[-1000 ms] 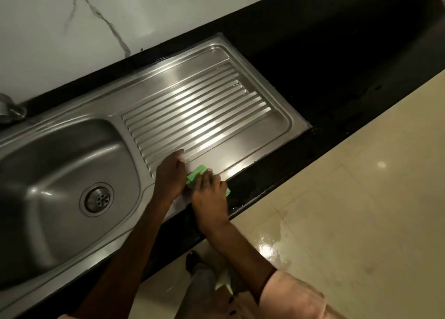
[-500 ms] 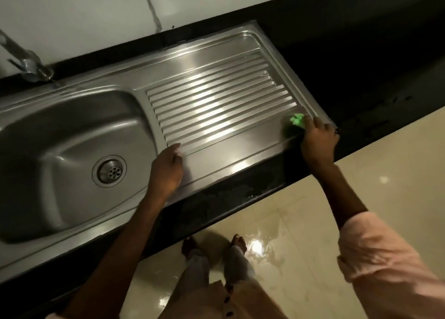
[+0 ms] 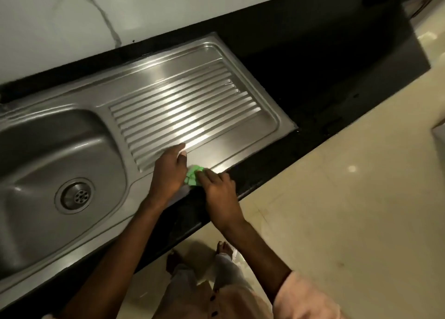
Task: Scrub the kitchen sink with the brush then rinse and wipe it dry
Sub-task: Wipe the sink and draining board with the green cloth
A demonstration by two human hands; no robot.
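Steel sink drainboard, right hand pressing green cloth, no readable writing

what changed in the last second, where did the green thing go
The right hand swept the green scrubber out to the drainboard's far right corner half a second ago, then back along the front edge; it now presses it down beside the left hand, about where it began. The left hand kept resting on the drainboard near the ribs, and the basin looks as before.
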